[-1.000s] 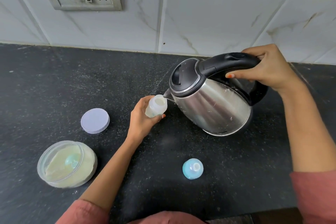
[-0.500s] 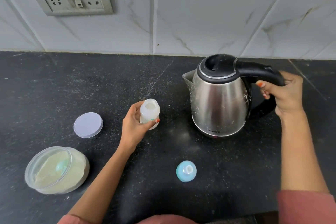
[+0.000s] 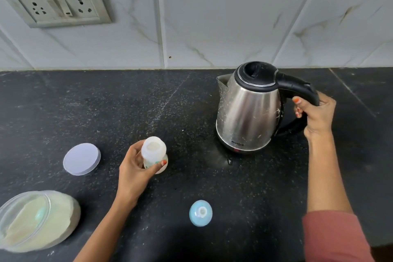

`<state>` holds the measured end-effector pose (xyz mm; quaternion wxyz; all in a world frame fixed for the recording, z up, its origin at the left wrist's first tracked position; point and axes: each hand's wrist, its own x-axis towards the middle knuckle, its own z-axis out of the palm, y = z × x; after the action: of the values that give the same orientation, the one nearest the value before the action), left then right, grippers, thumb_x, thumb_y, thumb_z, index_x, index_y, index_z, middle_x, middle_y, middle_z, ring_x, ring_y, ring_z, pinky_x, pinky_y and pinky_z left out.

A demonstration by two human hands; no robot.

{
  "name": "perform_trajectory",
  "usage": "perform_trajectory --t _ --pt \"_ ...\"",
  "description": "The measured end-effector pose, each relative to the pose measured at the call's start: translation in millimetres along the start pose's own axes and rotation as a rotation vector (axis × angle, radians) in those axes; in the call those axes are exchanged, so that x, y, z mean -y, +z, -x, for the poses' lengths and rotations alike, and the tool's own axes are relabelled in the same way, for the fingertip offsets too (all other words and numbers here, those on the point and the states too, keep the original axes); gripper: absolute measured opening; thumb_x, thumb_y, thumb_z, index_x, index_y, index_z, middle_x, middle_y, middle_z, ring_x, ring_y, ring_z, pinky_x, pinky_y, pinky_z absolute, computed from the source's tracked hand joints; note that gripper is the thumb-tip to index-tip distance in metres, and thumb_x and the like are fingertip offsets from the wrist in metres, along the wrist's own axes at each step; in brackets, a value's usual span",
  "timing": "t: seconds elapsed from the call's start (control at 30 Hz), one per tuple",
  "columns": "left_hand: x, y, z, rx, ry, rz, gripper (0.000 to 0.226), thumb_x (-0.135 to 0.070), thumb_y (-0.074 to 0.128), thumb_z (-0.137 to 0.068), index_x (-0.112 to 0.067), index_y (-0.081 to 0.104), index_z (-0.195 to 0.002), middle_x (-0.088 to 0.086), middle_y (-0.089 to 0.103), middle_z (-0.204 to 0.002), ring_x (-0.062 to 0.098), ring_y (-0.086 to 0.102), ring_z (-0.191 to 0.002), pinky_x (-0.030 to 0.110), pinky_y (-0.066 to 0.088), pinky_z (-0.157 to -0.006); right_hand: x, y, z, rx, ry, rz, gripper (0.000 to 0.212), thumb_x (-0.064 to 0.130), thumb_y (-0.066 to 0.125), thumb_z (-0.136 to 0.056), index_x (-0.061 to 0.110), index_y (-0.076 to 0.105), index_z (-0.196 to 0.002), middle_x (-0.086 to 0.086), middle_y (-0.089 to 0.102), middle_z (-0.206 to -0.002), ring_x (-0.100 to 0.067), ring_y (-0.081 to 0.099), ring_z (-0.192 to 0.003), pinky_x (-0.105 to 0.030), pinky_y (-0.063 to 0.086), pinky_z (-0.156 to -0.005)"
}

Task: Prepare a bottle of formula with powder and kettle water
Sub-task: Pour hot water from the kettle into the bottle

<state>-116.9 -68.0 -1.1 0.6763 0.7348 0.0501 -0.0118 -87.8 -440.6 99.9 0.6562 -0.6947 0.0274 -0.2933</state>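
A steel kettle with a black lid and handle stands upright on the black counter. My right hand grips its handle. My left hand holds a small translucent baby bottle upright on the counter, its mouth uncovered. The blue bottle cap with its teat lies near the front edge. At the lower left sits a clear tub of pale formula powder with a green scoop inside. Its round lilac lid lies flat beside my left hand.
A tiled wall rises behind the counter, with a switch and socket plate at the upper left. A small wet spot shows in front of the kettle.
The kettle was tilted with its spout over the bottle; it has swung back upright and now stands to the right. The bottle stays in my left hand.
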Motion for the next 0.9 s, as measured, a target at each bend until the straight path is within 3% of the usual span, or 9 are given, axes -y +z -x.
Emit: perform_trajectory --t 0.2,0.33,0.53,0.63,0.77,0.83,0.9 --pt "-5.8 4.8 2.0 -0.024 0.007 0.013 0.059 0.006 0.078 -0.062 -0.030 0.054 -0.102 -0.009 0.062 -0.109 0.010 0.060 -0.104 0.039 0.047 -0.093 -9.7 -2.6 -10.0 0.017 0.037 -0.058 0.008 0.028 0.075 -0.060 0.027 0.067 -0.057 0.012 0.054 -0.040 -0.002 0.042 -0.034 -0.016 0.033 -0.037" --pt "-11.0 10.4 3.1 -0.036 0.006 -0.004 0.059 0.007 0.077 -0.061 -0.031 0.054 -0.100 -0.011 0.062 -0.105 -0.003 0.061 -0.097 0.033 0.047 -0.091 -12.8 -3.1 -15.7 0.072 0.095 -0.120 0.026 0.049 0.081 -0.052 0.028 0.069 -0.061 0.012 0.056 -0.043 -0.002 0.044 -0.035 -0.014 0.034 -0.037" --pt "-12.9 15.5 7.1 -0.034 0.003 -0.027 0.059 0.004 0.078 -0.060 -0.030 0.054 -0.102 -0.011 0.063 -0.105 0.004 0.061 -0.102 0.027 0.051 -0.087 -22.8 -10.2 -16.4 0.086 0.134 -0.140 0.032 0.054 0.081 -0.047 0.032 0.071 -0.069 0.014 0.064 -0.057 0.000 0.053 -0.046 -0.012 0.040 -0.042" --pt "-14.5 17.3 9.6 -0.032 0.005 -0.036 0.059 0.005 0.078 -0.061 -0.027 0.053 -0.104 -0.012 0.061 -0.105 -0.001 0.060 -0.098 0.027 0.048 -0.088 -25.3 -12.4 -20.2 0.095 0.145 -0.059 0.035 0.057 0.081 -0.044 0.036 0.072 -0.070 0.018 0.067 -0.064 0.002 0.059 -0.058 -0.011 0.046 -0.053" --pt "-15.9 17.1 16.2 -0.031 0.017 -0.018 0.059 0.006 0.078 -0.061 -0.024 0.053 -0.106 -0.009 0.062 -0.108 0.006 0.060 -0.103 0.029 0.048 -0.089 -27.7 -19.2 -19.5 0.074 0.170 0.032 0.043 0.062 0.079 -0.042 0.038 0.071 -0.077 0.020 0.070 -0.077 0.003 0.063 -0.083 -0.014 0.049 -0.078" --pt "-17.8 16.6 21.3 -0.033 0.026 -0.018 0.059 0.006 0.077 -0.062 -0.025 0.053 -0.106 -0.009 0.062 -0.107 0.003 0.060 -0.102 0.025 0.049 -0.088 -25.3 -18.9 -11.9 0.046 0.167 0.137 0.047 0.063 0.075 -0.052 0.034 0.067 -0.088 0.016 0.068 -0.090 0.000 0.059 -0.094 -0.020 0.046 -0.090" --pt "-18.5 15.8 26.9 -0.035 0.038 -0.012 0.060 0.007 0.077 -0.062 -0.026 0.053 -0.106 -0.011 0.062 -0.108 -0.001 0.060 -0.100 0.022 0.050 -0.087 -24.1 -14.1 -0.4 -0.059 0.154 0.262 0.045 0.047 0.071 -0.070 0.024 0.059 -0.107 0.004 0.057 -0.112 -0.009 0.052 -0.108 -0.029 0.041 -0.102"
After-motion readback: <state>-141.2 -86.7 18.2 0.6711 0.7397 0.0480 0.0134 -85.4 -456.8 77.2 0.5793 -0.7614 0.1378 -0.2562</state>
